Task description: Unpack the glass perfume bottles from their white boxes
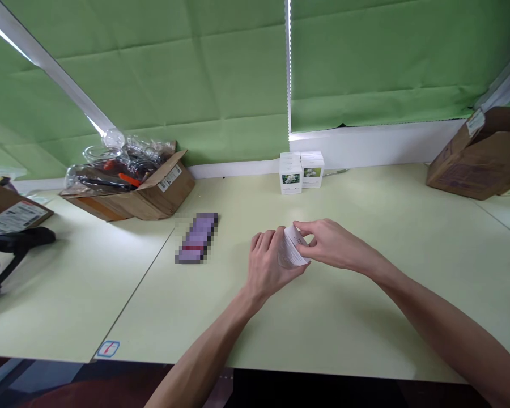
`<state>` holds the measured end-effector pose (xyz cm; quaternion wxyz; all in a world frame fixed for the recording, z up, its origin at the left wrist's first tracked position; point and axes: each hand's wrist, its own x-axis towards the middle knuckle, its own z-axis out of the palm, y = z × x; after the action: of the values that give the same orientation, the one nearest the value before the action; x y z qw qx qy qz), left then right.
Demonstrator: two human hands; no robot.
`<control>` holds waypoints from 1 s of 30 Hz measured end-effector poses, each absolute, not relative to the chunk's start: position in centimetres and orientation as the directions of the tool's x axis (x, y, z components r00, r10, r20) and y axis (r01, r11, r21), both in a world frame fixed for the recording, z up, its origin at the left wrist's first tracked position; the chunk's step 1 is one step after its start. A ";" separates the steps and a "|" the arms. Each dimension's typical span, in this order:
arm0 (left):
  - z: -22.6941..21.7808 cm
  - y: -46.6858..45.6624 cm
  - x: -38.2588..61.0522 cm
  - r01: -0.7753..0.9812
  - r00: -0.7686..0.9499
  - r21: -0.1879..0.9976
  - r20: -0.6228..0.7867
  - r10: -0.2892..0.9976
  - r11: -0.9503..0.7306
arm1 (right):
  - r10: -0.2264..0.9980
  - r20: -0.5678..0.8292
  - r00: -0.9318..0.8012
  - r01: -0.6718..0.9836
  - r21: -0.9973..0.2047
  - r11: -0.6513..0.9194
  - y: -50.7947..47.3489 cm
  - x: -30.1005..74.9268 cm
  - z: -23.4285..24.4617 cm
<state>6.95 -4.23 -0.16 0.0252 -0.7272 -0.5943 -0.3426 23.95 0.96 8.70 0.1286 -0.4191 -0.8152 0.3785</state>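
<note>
Above the middle of the table, my left hand (267, 263) is closed around a small white box (291, 254) with printed text on its side. My right hand (334, 243) pinches the upper end of the same box between thumb and fingers, at what looks like its flap. The box is tilted, and the left fingers hide part of it. Behind my hands, by the wall, stand several similar white boxes (291, 170) in two rows, their fronts carrying pictures of white flowers on green.
A pixelated purple object (198, 238) lies left of my hands. An open cardboard box (153, 195) of plastic-wrapped items stands behind it. Another cardboard box (480, 156) is at the far right. At the left edge sits a black object (17, 243). Green blinds (238, 79) hang behind the table.
</note>
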 end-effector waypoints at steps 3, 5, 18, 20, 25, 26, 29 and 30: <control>-0.2 -4.2 7.0 0.895 0.095 0.307 0.575 0.813 -0.322 | 0.779 -0.149 -0.608 0.609 -0.717 0.338 1.0 24.1 8.9; -0.3 -4.2 7.0 0.898 0.113 0.275 0.610 0.784 -0.344 | 0.783 -0.168 -0.599 0.613 -0.726 0.313 0.9 24.0 9.0; -1.1 -3.7 6.4 0.892 0.085 0.264 0.699 0.710 -0.367 | 0.727 -0.131 -0.674 0.485 -0.821 0.302 1.7 23.8 8.0; -1.0 -3.8 6.5 0.892 0.086 0.259 0.706 0.703 -0.370 | 0.739 -0.136 -0.660 0.510 -0.803 0.308 1.3 23.8 8.2; -0.8 -4.0 6.6 0.897 0.123 0.222 0.706 0.697 -0.383 | 0.816 -0.151 -0.558 0.670 -0.661 0.337 0.0 23.4 9.1; -0.7 -4.0 6.6 0.898 0.127 0.217 0.705 0.698 -0.382 | 0.821 -0.152 -0.550 0.689 -0.638 0.343 -0.1 23.3 9.2; -0.6 -4.0 6.6 0.904 0.144 0.191 0.706 0.694 -0.382 | 0.827 -0.151 -0.541 0.713 -0.603 0.356 -0.3 23.3 9.5; -0.6 -4.0 6.6 0.905 0.155 0.177 0.708 0.689 -0.386 | 0.831 -0.152 -0.535 0.718 -0.600 0.353 -0.3 23.2 9.5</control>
<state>6.60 -3.96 -0.62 0.1462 -0.7457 -0.5346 -0.3697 23.24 -0.29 9.47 0.0896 -0.4736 -0.8176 0.3148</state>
